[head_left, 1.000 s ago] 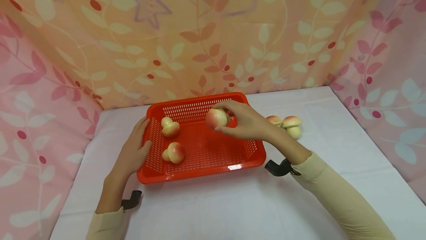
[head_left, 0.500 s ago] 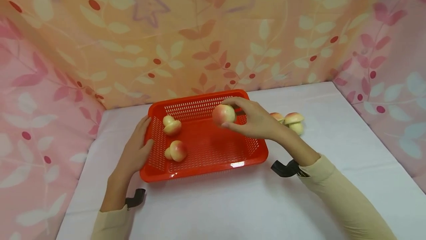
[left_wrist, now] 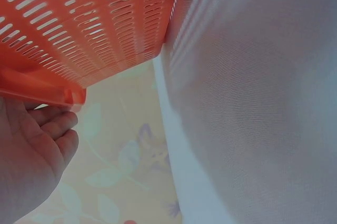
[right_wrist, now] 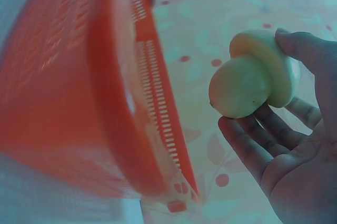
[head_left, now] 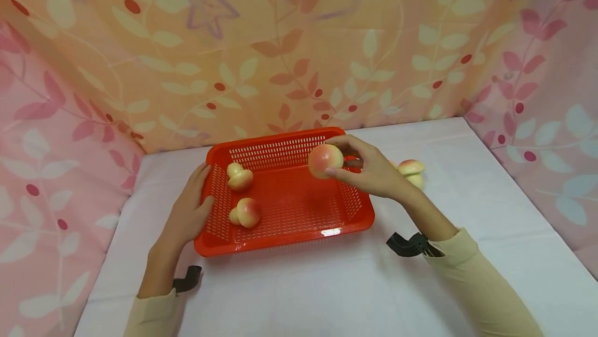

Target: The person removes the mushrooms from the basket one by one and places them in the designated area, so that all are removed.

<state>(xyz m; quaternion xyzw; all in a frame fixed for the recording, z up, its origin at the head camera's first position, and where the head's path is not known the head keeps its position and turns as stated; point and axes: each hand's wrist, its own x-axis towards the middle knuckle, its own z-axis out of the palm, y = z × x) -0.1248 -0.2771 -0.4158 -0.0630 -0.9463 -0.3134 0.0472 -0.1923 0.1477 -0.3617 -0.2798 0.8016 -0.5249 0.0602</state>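
My right hand [head_left: 374, 171] holds a toy mushroom [head_left: 325, 161], with a rounded peach-and-pink cap, above the right part of the red basket [head_left: 285, 246]. The right wrist view shows the same mushroom [right_wrist: 247, 81] with its pale round stem toward the camera, thumb on the cap and fingertips under the stem. My left hand [head_left: 189, 212] rests along the basket's left rim, fingers nearly straight. In the left wrist view, the left hand's fingers [left_wrist: 58, 129] lie just under the rim. Inside the basket, at the left, lie one mushroom [head_left: 240, 177] and another mushroom [head_left: 246, 213].
On the white tablecloth [head_left: 299, 295], right of the basket, a further mushroom [head_left: 412, 171] shows partly behind my right arm, with a bit of another beside it. A flowered curtain [head_left: 280, 41] stands behind the table, and pink flowered curtains flank both sides.
My right hand has moved right with the mushroom, from over the basket's middle right toward its right wall. The mushroom's cap has turned more toward the head camera. My left hand keeps its place.
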